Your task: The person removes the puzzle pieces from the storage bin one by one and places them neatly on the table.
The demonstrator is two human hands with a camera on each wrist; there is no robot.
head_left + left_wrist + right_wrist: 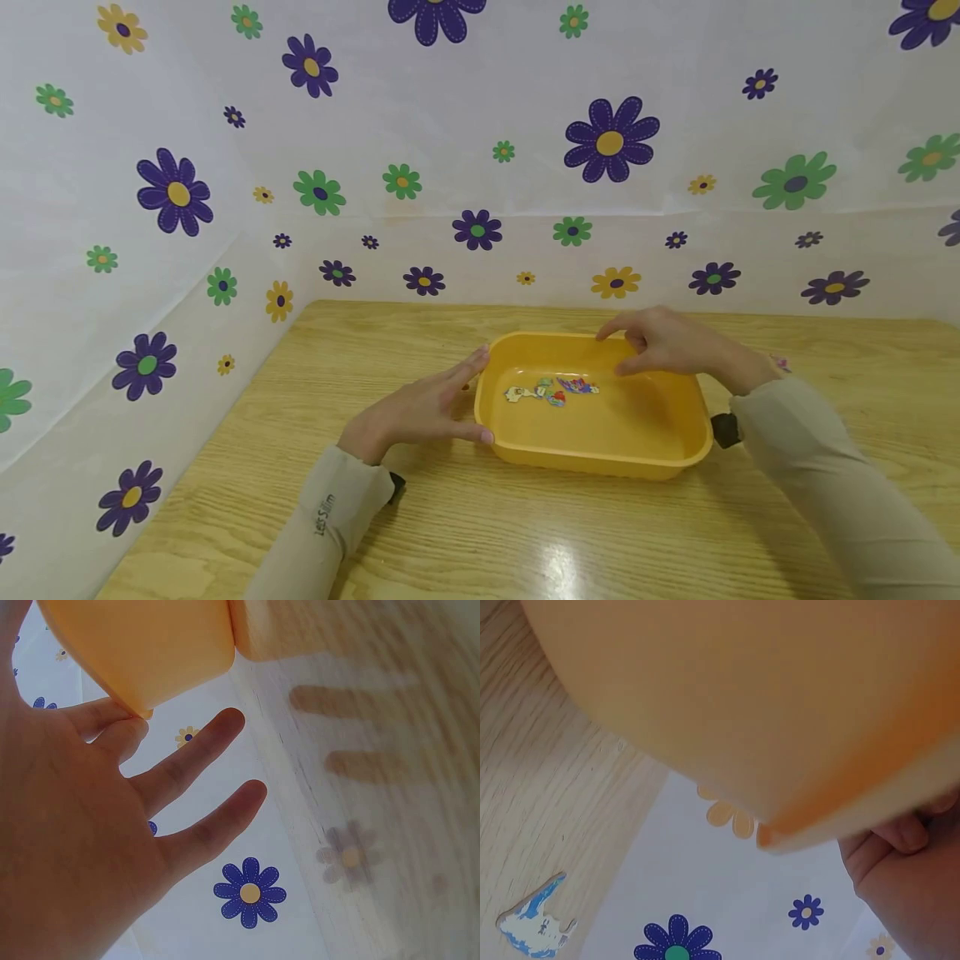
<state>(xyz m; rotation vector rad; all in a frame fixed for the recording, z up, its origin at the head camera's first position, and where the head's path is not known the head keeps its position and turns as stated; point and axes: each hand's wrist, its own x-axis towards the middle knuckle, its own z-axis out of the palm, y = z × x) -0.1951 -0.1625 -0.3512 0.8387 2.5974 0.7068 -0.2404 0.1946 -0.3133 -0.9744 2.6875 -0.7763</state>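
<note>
A shallow yellow tub (600, 461) with rounded corners stands on the wooden table. My left hand (416, 412) holds its left end, thumb at the front corner and fingertips at the rim further back. In the left wrist view, two fingers (225, 814) stretch out free below the rim. Across the back rim towards the right, my right hand (667, 342) grips the tub, with its thumb on the inner side. The tub wall hides most of these fingers in the right wrist view. Several small flat printed cutouts (577, 386) lie on the tub floor.
On the table (420, 533), a blue and white cutout (536, 922) lies past the tub's right end, and part of a pink one (782, 363) shows behind the right wrist. A white flower-patterned sheet (525, 183) stands behind the table and along its left.
</note>
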